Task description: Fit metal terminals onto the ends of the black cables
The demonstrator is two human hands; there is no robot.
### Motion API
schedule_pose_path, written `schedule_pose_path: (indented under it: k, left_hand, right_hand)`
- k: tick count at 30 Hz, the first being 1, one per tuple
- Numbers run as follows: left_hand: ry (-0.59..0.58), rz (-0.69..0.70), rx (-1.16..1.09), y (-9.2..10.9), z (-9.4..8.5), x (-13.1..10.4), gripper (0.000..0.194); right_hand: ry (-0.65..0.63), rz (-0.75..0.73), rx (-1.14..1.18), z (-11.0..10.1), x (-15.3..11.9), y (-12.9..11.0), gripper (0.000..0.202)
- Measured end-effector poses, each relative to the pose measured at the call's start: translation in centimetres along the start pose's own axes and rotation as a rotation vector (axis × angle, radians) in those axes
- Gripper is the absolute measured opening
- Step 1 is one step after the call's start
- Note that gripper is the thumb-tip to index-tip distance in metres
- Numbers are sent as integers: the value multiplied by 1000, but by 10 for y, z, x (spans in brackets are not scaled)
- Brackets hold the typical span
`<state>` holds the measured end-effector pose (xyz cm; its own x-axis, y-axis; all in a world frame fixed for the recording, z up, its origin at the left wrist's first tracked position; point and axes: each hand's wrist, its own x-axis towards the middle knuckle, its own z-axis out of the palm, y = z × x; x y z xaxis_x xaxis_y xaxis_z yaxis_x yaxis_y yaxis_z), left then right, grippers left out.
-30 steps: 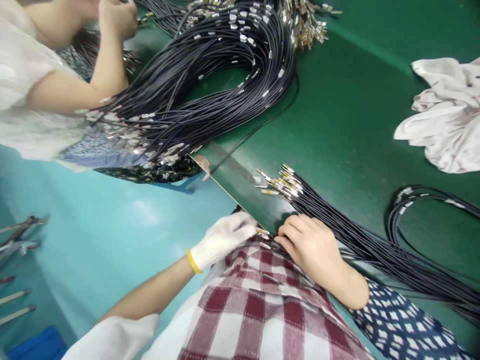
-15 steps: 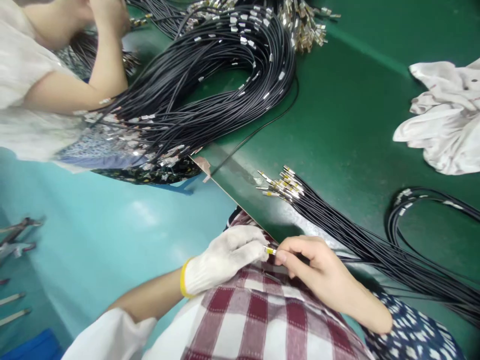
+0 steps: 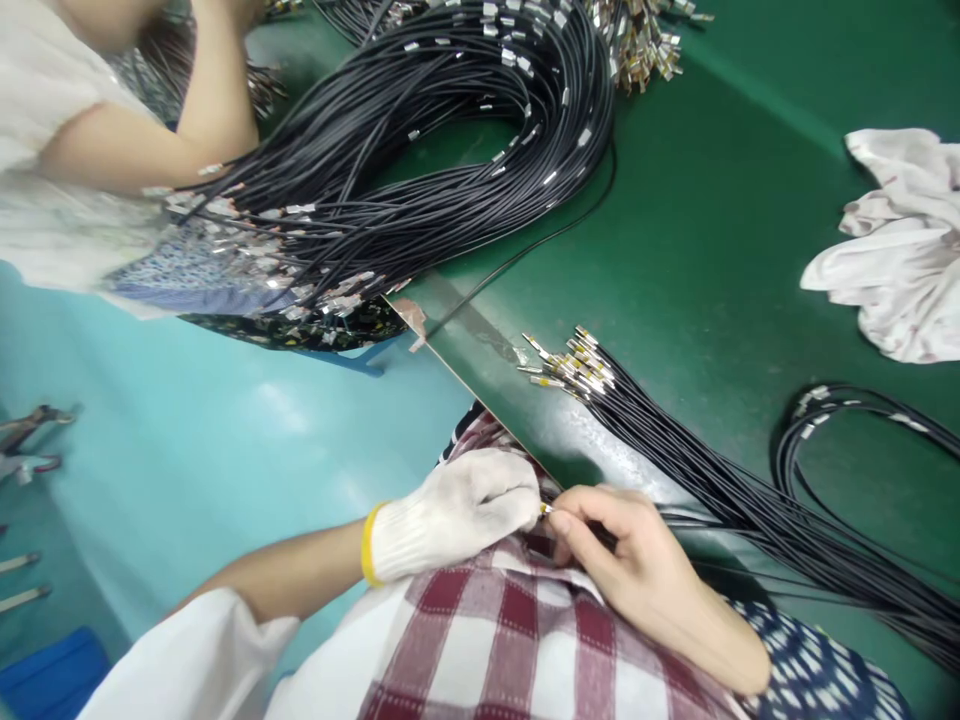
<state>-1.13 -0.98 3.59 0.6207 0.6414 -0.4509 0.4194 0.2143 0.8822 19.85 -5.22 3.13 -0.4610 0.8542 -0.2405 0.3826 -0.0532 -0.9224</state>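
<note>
Close to my body at the table edge, my left hand (image 3: 469, 515), in a white knitted glove with a yellow cuff, pinches one end of a small metal cable connector (image 3: 545, 509) with a yellow band. Bare fingertips of my right hand (image 3: 619, 550) are closed on the connector's other end. Most of the connector is hidden between the fingers. Just beyond my right hand lies a bundle of black cables (image 3: 697, 455), its silver and yellow connector ends (image 3: 577, 365) fanned out toward the table edge.
A large looped bundle of black cables (image 3: 480, 215) with white tags lies on the green table (image 3: 712, 230). At left a co-worker's bare arm (image 3: 150, 150) rests beside it. White cloth (image 3: 907, 250) and a smaller cable coil (image 3: 795, 430) are on the right. A blue bin (image 3: 56, 670) stands lower left.
My hands have come closer together, and less of the yellow-banded connector shows between them. The camera view has shifted slightly.
</note>
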Motion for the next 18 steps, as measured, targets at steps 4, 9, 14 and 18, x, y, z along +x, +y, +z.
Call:
schedule_pose_path:
  k: [4, 9, 14, 18]
  left_hand:
    - [-82, -98, -130, -6, 0, 1, 24]
    - [-161, -112, -416, -9, 4, 5, 28]
    - [-223, -112, -432, -8, 4, 9, 27]
    - [-274, -86, -332, -8, 1, 9, 26]
  right_hand:
    - [-98, 149, 239, 3, 1, 3, 33]
    - [-103, 150, 276, 4, -4, 4, 34]
    - [-102, 157, 282, 6, -8, 6, 38]
    - [-115, 175, 241, 9, -11, 11, 39]
